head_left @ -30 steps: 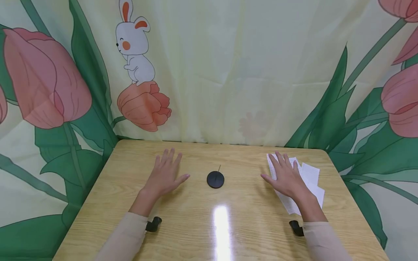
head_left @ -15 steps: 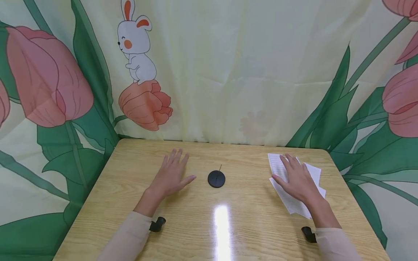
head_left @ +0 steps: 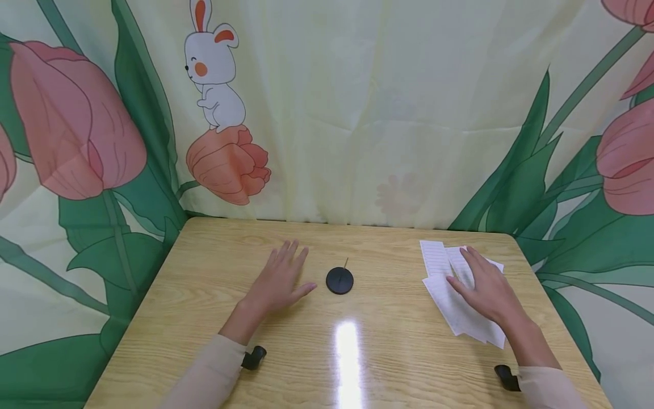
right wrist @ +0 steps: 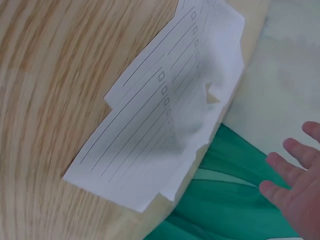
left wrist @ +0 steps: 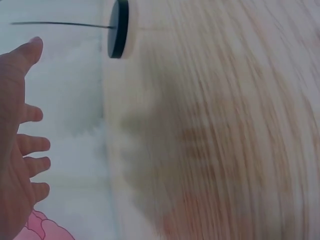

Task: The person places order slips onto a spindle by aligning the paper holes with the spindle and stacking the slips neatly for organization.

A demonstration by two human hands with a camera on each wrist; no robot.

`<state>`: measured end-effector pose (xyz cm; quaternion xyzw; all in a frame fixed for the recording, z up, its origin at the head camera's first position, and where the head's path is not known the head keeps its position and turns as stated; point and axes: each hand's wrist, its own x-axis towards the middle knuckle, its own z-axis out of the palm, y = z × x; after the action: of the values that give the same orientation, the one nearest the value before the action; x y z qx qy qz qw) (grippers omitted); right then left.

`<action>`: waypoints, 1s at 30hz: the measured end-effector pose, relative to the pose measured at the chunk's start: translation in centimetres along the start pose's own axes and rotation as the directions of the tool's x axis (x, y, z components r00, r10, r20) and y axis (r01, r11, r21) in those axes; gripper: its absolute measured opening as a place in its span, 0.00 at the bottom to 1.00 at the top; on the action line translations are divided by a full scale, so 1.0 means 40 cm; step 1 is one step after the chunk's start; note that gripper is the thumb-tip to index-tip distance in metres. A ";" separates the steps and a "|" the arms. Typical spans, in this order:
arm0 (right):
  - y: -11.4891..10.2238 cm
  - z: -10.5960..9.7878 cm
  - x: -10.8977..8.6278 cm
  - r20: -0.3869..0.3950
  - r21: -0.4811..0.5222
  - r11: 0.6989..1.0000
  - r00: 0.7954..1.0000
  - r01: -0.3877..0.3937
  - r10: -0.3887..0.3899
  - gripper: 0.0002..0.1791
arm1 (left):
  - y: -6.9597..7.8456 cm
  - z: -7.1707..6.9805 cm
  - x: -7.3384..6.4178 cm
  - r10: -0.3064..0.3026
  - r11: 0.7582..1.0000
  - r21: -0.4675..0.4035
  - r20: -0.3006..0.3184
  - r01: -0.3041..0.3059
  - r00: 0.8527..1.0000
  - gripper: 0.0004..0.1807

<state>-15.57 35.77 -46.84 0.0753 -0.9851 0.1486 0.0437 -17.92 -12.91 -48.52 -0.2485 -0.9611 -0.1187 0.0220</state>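
Head: black disc (head_left: 339, 280) w/ spike (head_left: 347, 263); L hand (head_left: 278, 284) just left, nearer, spread, holding nil. Papers (head_left: 441, 295) well right of disc, long axis slanting far-left to near-right; R hand (head_left: 487, 287) above, loosely extended, nil held. L wrist: spike's axis vertical, L hand apart from disc. R wrist: papers overlap, R hand clear.

Two bare hands (head_left: 274, 287) (head_left: 486, 289), two beige sleeves (head_left: 209, 372) (head_left: 552, 389), one round black disc (head_left: 339, 281) with one thin rod (left wrist: 60, 23), one pale wooden table (head_left: 301, 363), several overlapping white lined paper sheets (head_left: 455, 312), exact number hidden
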 end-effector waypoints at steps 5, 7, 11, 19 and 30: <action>0.026 -0.007 -0.012 0.040 0.067 0.997 0.998 -0.050 0.048 0.49 | 0.015 0.005 0.013 0.007 1.000 -0.001 0.008 -0.007 1.000 0.48; 0.035 -0.009 -0.017 0.053 0.084 0.994 0.997 -0.067 0.063 0.49 | 0.022 0.006 0.019 0.012 1.000 -0.011 0.017 -0.011 1.000 0.48; 0.057 -0.014 -0.029 0.069 0.098 0.990 0.993 -0.104 0.098 0.50 | 0.036 0.012 0.032 0.022 0.999 -0.045 0.028 -0.021 0.999 0.48; 0.110 -0.017 -0.054 0.114 0.095 0.983 0.982 -0.158 0.147 0.53 | 0.057 0.039 0.047 0.039 0.995 -0.096 0.035 -0.036 0.999 0.49; 0.183 -0.006 -0.093 0.143 0.133 0.969 0.971 -0.208 0.189 0.55 | 0.075 0.062 0.063 0.024 0.984 -0.179 0.061 -0.013 0.998 0.51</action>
<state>-13.07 43.25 -49.12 -0.0115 -0.9748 0.2192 -0.0410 -18.64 -8.60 -50.01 -0.2621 -0.9444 -0.1964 -0.0297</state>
